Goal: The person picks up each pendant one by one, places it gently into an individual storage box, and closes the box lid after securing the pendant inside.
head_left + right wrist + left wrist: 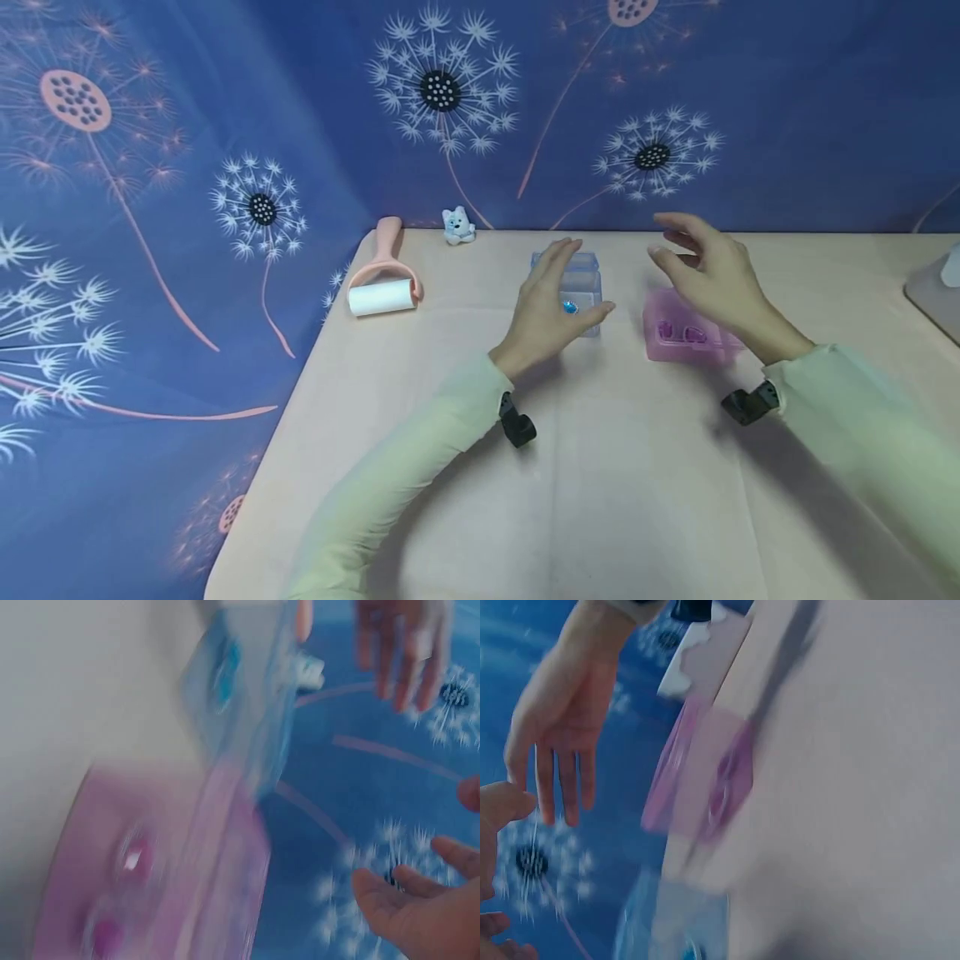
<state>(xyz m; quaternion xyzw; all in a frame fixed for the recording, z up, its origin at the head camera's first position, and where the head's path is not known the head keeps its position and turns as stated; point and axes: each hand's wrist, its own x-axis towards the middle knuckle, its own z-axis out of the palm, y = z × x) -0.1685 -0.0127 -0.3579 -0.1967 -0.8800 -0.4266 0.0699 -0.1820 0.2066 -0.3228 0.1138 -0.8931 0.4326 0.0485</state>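
Note:
My left hand, fingers extended and thumb spread, hovers in front of a clear blue plastic box and partly hides it in the head view. Inside that box lies a bright blue gem. To its right stands a translucent pink box with two pink gems in it. Over the pink box's far right part is my right hand, its fingers loosely bent with nothing between them. Both boxes look blurred in the right wrist view, where the pink box is nearest and the blue box lies beyond.
A lint roller with a pink handle lies at the table's back left. Beside it sits a small white and blue animal figurine. A pale container is cut off at the right edge. Blue dandelion-print cloth hangs behind and left.

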